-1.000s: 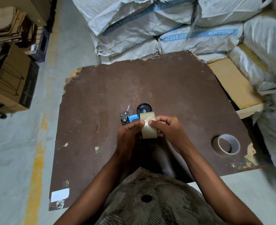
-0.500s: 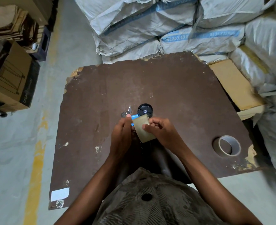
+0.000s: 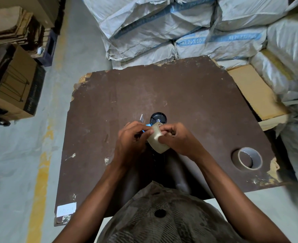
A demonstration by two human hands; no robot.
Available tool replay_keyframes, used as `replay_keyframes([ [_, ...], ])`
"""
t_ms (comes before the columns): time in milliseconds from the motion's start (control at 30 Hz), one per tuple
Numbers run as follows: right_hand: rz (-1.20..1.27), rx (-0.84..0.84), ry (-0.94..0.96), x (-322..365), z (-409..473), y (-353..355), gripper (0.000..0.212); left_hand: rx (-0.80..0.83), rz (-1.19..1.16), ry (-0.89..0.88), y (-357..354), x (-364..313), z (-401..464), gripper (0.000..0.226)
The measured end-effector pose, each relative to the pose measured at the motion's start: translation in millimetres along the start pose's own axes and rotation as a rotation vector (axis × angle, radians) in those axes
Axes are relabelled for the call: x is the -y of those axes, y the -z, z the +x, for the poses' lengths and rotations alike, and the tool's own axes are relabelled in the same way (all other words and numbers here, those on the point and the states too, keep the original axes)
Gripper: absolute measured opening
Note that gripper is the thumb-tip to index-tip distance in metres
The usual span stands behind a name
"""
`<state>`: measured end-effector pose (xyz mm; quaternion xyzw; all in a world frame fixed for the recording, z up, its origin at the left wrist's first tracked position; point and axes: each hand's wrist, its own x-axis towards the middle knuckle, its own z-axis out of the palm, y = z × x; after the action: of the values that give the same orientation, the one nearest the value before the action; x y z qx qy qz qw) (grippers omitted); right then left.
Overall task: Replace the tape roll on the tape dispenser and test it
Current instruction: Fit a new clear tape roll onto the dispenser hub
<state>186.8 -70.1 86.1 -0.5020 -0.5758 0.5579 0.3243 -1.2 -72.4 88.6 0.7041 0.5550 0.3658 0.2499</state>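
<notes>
A beige tape roll (image 3: pixel 157 140) is held above the brown board (image 3: pixel 188 95), tilted, between both hands. My right hand (image 3: pixel 178 139) grips its right side with fingertips on the rim. My left hand (image 3: pixel 132 139) pinches at its left face with thumb and fingers. Just behind the roll lies the tape dispenser (image 3: pixel 158 118), with a black round hub, a blue body and a metal blade tab at its left; my hands hide most of it. An empty-looking tape core (image 3: pixel 248 159) lies flat at the board's right.
Grey woven sacks (image 3: pixel 179 28) are stacked behind and to the right of the board. A tan box (image 3: pixel 255 92) lies at the right edge. Cardboard cartons (image 3: pixel 13 81) stand on the floor at left. A white label (image 3: pixel 66 209) sits at the board's near left corner.
The roll has tilted and turned in my hands, and both hands have shifted slightly toward the dispenser, covering more of its blue body.
</notes>
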Motion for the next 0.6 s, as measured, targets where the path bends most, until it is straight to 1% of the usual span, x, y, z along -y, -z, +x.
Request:
replay_keyframes([
  [67,-0.074,0.013,0.041,1,1,1,0.005,-0.013,0.047,0.014,0,0,1,0.005],
  [100,-0.137,0.013,0.074,1,2,2,0.007,-0.013,0.044,0.024,1,0,1,0.005],
  [167,-0.243,0.001,0.127,2,4,1,0.018,-0.009,0.024,0.056,2,0,0,0.005],
  [200,-0.289,-0.002,0.146,2,5,1,0.02,-0.007,0.012,0.075,3,0,0,0.005],
  [267,-0.386,0.005,0.186,1,7,2,0.006,0.008,-0.002,0.091,4,-1,1,0.005],
  [333,-0.419,0.051,0.178,-2,11,7,0.007,0.057,0.014,0.081,4,-1,0,0.006],
  [400,-0.459,0.1,0.114,-5,14,15,0.016,0.127,-0.006,0.092,2,1,-2,0.01],
  [433,-0.486,0.124,0.083,-7,15,19,0.023,0.169,-0.052,0.125,1,5,-3,0.01],
  [467,-0.49,0.152,0.054,-8,16,22,0.026,0.212,-0.122,0.175,0,7,-2,0.009],
  [500,-0.471,0.171,0.033,-9,15,23,0.024,0.25,-0.202,0.225,0,10,-2,0.008],
  [567,-0.404,0.127,0.014,-10,13,23,0.016,0.298,-0.356,0.285,2,14,1,0.008],
  [600,-0.365,0.083,0.005,-11,11,24,0.022,0.312,-0.428,0.305,4,15,2,0.01],
])
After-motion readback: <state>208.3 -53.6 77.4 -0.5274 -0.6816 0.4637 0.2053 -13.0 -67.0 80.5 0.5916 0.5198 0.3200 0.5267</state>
